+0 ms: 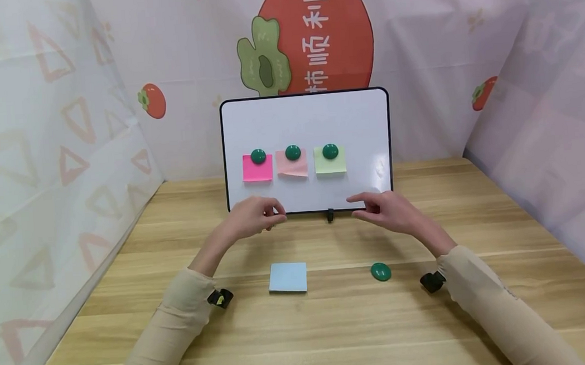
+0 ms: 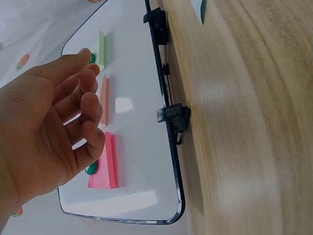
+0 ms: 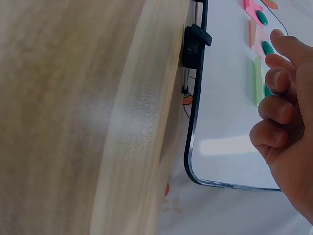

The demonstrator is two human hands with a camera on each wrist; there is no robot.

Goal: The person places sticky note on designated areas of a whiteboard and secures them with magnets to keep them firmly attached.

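Observation:
A whiteboard (image 1: 359,117) with a black frame stands at the back of the table. On it hang a bright pink sticky note (image 1: 258,172), a pale pink one (image 1: 291,168) and a pale green one (image 1: 330,165), each under a green round magnet (image 1: 330,151). My left hand (image 1: 254,215) hovers before the board's lower left, fingers loosely bent around nothing. Near the lower right, my right hand (image 1: 387,210) is likewise in the air with nothing in it. Below them on the table lie a light blue sticky note pad (image 1: 288,277) and one loose green magnet (image 1: 380,271).
Black clips (image 2: 173,113) grip the board's bottom edge, one of them (image 1: 330,215) showing between the hands. White cloth (image 1: 179,55) printed with red fruit hangs behind the wooden table (image 1: 302,338) and along both sides.

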